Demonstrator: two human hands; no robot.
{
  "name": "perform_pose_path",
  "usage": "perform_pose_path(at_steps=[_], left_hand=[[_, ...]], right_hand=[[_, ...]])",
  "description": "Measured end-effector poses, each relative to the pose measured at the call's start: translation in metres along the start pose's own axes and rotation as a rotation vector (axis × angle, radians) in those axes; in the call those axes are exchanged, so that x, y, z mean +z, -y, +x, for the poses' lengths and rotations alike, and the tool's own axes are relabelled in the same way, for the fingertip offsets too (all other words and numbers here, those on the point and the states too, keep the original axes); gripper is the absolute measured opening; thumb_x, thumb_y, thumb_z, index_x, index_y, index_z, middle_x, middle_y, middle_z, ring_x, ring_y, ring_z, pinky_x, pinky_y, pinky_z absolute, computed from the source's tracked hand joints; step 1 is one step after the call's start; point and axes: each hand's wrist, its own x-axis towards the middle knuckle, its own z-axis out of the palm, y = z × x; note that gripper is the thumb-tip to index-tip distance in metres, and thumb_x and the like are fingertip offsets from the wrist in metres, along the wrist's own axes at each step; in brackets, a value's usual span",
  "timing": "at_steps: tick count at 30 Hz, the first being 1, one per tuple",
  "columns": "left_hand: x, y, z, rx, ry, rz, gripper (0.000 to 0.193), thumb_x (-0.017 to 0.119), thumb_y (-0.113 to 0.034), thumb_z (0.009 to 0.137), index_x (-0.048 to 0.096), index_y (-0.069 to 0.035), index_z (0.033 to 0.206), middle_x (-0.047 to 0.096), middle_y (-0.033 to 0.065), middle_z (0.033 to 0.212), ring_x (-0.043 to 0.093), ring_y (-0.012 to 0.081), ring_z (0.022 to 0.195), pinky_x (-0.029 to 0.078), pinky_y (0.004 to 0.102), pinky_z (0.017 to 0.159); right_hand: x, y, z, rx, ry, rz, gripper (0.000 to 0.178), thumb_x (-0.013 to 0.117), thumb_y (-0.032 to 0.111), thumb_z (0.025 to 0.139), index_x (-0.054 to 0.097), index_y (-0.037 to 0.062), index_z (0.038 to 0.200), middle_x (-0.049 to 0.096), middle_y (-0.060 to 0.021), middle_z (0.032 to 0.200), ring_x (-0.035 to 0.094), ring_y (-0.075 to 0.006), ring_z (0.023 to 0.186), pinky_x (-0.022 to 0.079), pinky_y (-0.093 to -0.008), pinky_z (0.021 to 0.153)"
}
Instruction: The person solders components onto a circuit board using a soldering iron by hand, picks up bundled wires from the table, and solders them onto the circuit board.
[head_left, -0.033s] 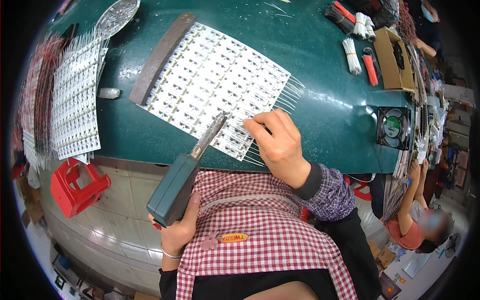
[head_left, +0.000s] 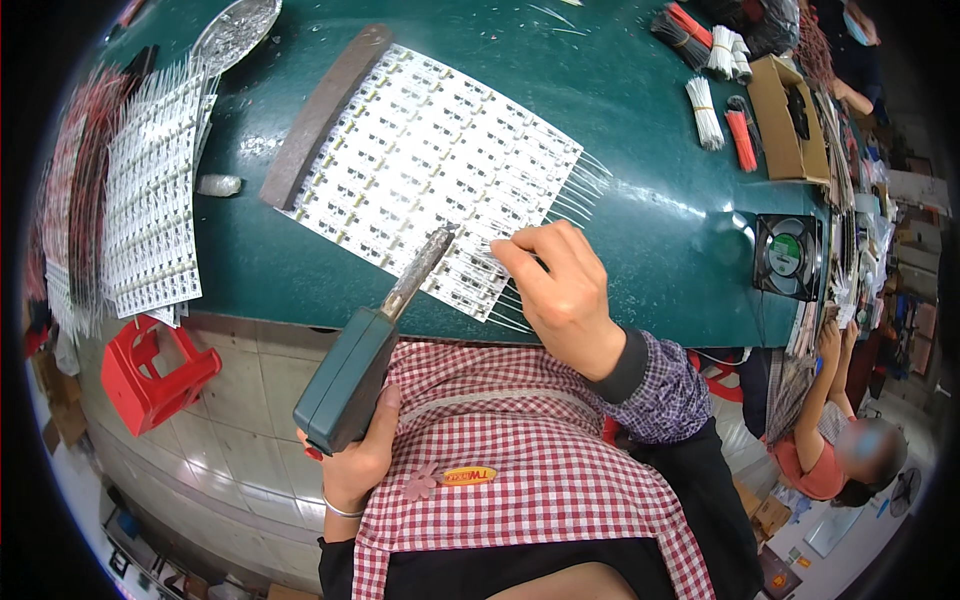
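Note:
My left hand (head_left: 355, 465) is wrapped round a green soldering gun (head_left: 350, 375), whose metal barrel points up and to the right. Its dark tip meets a white circuit board panel (head_left: 430, 150) covered in rows of small dark parts. Just right of that tip, my right hand (head_left: 560, 285) pinches a thin wire (head_left: 493, 246) over the panel; the wire's far end is too fine to follow. Several pale wires (head_left: 575, 190) stick out past the panel's right edge. A dark, flat bar (head_left: 325, 115) lies along the panel's left edge.
At the left stand more wired panels (head_left: 155, 200), beside a small silvery lump (head_left: 218, 186) and a metal dish (head_left: 235, 35). Wire bundles (head_left: 704, 113), a cardboard box (head_left: 785, 120) and a fan (head_left: 787, 256) lie right. A red stool (head_left: 155, 375) stands below the table; a co-worker (head_left: 820, 450) sits right.
My right hand has shifted slightly to the right, its pinched fingertips a little farther from the soldering tip. The left hand and soldering gun look unmoved.

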Motion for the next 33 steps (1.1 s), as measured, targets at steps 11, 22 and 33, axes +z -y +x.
perform_pose_path(at_steps=[11,22,33], left_hand=[[0.0,0.001,0.002,0.146,-0.01,0.015,0.013,0.075,-0.007,0.078,0.07,0.0,0.089,0.07,0.0086,0.082,0.065,0.0169,0.063,0.049,0.0272,0.057],[0.003,0.004,0.006,0.206,0.001,0.046,0.012,0.074,-0.005,0.075,0.068,-0.001,0.085,0.065,0.0066,0.076,0.061,0.0188,0.057,0.045,0.0287,0.055],[0.002,0.002,0.008,0.148,0.022,-0.017,0.01,0.072,-0.002,0.074,0.066,0.0,0.082,0.064,0.0081,0.074,0.061,0.0187,0.056,0.046,0.0288,0.053]], right_hand=[[0.01,0.001,-0.001,-0.027,-0.01,-0.003,0.031,0.064,-0.004,0.065,0.065,-0.0001,0.096,0.059,-0.0079,0.084,0.057,-0.0233,0.076,0.045,-0.0334,0.064],[0.011,0.003,0.001,-0.008,-0.02,-0.019,0.033,0.067,-0.008,0.062,0.068,-0.0006,0.094,0.06,-0.0071,0.082,0.058,-0.0226,0.073,0.047,-0.0325,0.063],[0.01,0.004,0.001,0.001,-0.008,-0.037,0.033,0.066,-0.008,0.062,0.068,0.0,0.094,0.06,-0.0076,0.083,0.058,-0.0231,0.075,0.047,-0.0332,0.063]])
